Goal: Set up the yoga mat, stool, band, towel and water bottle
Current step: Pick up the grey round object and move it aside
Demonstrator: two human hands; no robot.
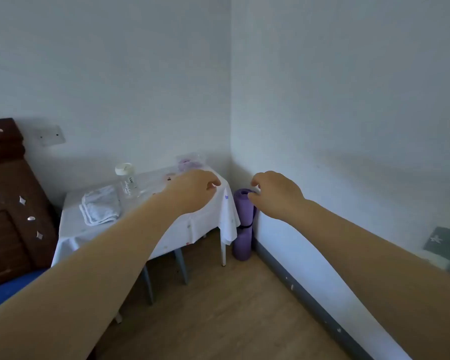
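Observation:
A rolled purple yoga mat stands upright in the room's corner, bound by a black strap. My right hand reaches toward its top, fingers loosely curled, holding nothing. My left hand hovers over the table's right end, also empty. On the white-clothed table lie a folded white towel and a clear water bottle with a white cap. A clear packet with a purple band sits at the table's far edge. Grey stool legs show under the table.
A dark wooden cabinet stands at the left, with a blue object below it. White walls meet in the corner behind the mat. Wooden floor stretches in front. A patterned cloth lies at the right edge.

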